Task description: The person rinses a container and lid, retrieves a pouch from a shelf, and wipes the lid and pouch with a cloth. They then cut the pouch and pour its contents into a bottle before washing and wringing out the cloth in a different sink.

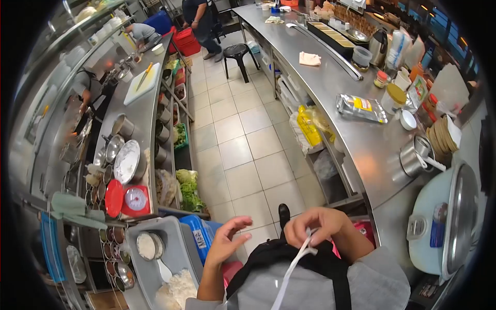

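My right hand [316, 228] is closed in front of my chest, its fingers pinching a thin white strap [291, 273]. From there the strap runs down over my grey shirt [268, 289] to the bottom of the view. To the left, my left hand [230, 239] is raised with its fingers apart and nothing in them. It is nearest a blue container [196, 230] with a white label and a grey tub [178, 232]. Inside that tub are a round container of white powder [147, 245], a white scoop [164, 271] and a white heap [178, 290].
A tiled aisle [235, 152] with a black stool [238, 56] lies between two steel counters. On the left counter are a red scale [136, 200] and a cutting board with a knife [143, 82]. A large rice cooker [436, 222] stands close on the right. Other people work farther off.
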Tool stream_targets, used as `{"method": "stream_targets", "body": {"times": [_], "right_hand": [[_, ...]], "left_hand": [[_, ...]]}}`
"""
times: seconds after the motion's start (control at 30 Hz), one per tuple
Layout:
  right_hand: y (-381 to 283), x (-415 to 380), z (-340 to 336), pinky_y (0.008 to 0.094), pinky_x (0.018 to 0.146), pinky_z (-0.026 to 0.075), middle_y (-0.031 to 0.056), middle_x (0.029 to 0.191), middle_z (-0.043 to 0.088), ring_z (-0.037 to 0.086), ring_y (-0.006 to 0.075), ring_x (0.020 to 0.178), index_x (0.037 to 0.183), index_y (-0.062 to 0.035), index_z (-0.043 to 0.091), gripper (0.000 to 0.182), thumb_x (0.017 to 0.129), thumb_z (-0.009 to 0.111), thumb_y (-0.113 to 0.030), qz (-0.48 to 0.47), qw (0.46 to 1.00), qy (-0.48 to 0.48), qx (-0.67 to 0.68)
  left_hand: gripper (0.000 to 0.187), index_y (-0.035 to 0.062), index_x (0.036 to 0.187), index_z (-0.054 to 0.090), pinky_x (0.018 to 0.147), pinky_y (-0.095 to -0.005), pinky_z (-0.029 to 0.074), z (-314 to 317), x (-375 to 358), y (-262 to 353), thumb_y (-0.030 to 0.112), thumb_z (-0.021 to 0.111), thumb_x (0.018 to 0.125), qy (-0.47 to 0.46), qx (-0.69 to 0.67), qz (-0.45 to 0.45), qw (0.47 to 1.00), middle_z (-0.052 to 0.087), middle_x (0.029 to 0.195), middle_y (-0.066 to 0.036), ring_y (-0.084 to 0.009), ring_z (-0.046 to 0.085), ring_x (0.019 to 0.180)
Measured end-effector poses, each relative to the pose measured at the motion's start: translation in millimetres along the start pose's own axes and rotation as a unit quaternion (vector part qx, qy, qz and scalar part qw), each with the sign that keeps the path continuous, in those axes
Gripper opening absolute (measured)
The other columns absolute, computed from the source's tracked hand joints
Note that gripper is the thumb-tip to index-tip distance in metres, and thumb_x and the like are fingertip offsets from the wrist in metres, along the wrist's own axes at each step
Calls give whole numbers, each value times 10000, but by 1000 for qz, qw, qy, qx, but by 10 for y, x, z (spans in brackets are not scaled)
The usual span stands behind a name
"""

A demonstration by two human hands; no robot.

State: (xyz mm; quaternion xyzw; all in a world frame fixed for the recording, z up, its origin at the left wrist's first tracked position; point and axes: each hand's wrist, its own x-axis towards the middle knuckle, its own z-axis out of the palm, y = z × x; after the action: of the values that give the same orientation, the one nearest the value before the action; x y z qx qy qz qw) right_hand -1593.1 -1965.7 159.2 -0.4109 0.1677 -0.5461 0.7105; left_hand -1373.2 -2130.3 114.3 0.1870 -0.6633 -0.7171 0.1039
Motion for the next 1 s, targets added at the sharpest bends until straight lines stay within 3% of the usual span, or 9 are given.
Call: {"method": "stream_targets", "body": {"times": [0.1, 0.17, 0.3, 0.5, 0.57, 0.67, 0.83, 0.9, 1.0], "right_hand": [[-396, 288, -439, 322, 700, 391, 88, 808, 535, 505, 235, 795, 719, -60, 538, 136, 726, 623, -166, -133, 984, -10, 122], [-818, 465, -653, 310, 694, 409, 108, 838, 522, 506, 265, 845, 707, -60, 505, 128, 712, 600, -144, -198, 937, -58, 283], [-1461, 616, -1090, 309, 613, 441, 94, 727, 534, 553, 265, 712, 779, -37, 510, 112, 712, 576, -98, -230, 909, -181, 298], [-2288, 389, -1413, 311, 423, 427, 131, 636, 531, 526, 244, 482, 826, 14, 523, 124, 709, 548, 47, -281, 956, 57, 58], [-2438, 506, -1446, 311, 386, 397, 132, 607, 510, 497, 230, 436, 761, 21, 534, 57, 714, 544, 52, -485, 834, 173, -201], [-2705, 819, -1507, 283, 411, 408, 133, 627, 526, 543, 222, 517, 714, 7, 555, 31, 744, 548, 6, -425, 897, 16, -123], [-3050, 1507, -1663, 275, 348, 384, 155, 570, 544, 481, 198, 380, 730, 41, 598, 42, 705, 574, 65, -346, 900, 93, -247], [-3126, 1796, -1691, 240, 456, 329, 72, 717, 630, 526, 118, 522, 788, -65, 687, 118, 722, 712, -159, -321, 836, 199, -398], [-3487, 2061, -2034, 231, 394, 295, 60, 654, 631, 499, 100, 434, 800, -61, 683, 100, 727, 696, -128, -250, 835, 115, -476]], "left_hand": [[283, -39, 954, 597, 860, -320, 373, 171, 475, 772, 122, 659, 730, -146, -9, 45, 988, 552, 1013, -139, -232, 511, 965], [349, -60, 964, 589, 829, -364, 401, 234, 859, 1094, 196, 674, 744, -316, -26, 114, 941, 563, 985, -175, -278, 538, 912], [475, -56, 1031, 564, 828, -415, 403, 373, 1514, 1539, 316, 659, 752, -435, -174, 100, 878, 548, 1015, -199, -342, 523, 934], [497, -100, 1005, 554, 807, -423, 406, 3, 2488, 1716, 328, 645, 768, -471, -332, 88, 812, 550, 978, -227, -359, 527, 908], [500, -111, 1031, 538, 839, -427, 391, -212, 2797, 1642, 304, 641, 772, -493, -351, 86, 791, 537, 1009, -233, -358, 517, 939], [497, -98, 1065, 520, 819, -402, 401, -509, 3304, 1544, 274, 652, 764, -529, -356, 100, 764, 538, 1015, -211, -322, 521, 921], [550, -7, 1168, 471, 636, -266, 487, -1028, 4224, 1607, 181, 719, 715, -556, -282, 245, 743, 576, 964, -89, -143, 569, 752], [556, -22, 1126, 490, 588, -288, 492, -1124, 4524, 1646, 180, 746, 675, -555, -325, 237, 728, 583, 921, -112, -168, 569, 701], [554, -38, 1077, 512, 545, -314, 494, -1216, 4814, 1690, 184, 768, 639, -553, -371, 221, 713, 588, 878, -138, -198, 570, 655]]}}
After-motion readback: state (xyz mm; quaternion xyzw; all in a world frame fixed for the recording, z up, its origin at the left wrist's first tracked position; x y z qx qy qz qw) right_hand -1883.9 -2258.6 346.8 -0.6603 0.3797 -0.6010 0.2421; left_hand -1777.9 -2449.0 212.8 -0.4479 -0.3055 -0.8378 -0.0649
